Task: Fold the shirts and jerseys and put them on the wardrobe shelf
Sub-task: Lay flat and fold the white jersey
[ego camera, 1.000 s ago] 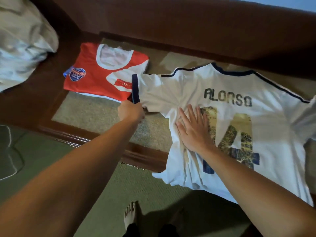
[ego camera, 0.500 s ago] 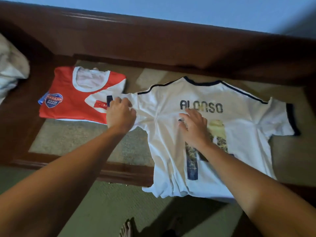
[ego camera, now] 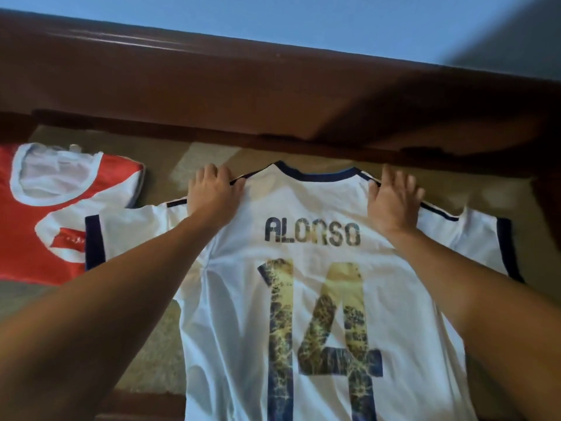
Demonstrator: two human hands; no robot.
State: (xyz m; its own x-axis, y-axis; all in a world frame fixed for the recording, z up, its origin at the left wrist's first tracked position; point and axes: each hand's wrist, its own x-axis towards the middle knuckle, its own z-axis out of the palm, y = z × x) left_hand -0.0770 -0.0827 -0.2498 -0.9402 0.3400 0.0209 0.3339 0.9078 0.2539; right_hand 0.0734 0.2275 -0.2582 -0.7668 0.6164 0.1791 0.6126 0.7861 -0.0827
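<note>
white jersey lies back-up on the beige mat inside the dark wood frame, hem spilling over the near rail. left hand and right hand press the shoulders, grip relaxed and fingers splayed flat, holding nothing. folded red jersey sits just left, its edge under the white sleeve, and the headboard and blue wall close off the far side.

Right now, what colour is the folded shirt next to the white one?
Red with white parts, seen in the head view.
</note>
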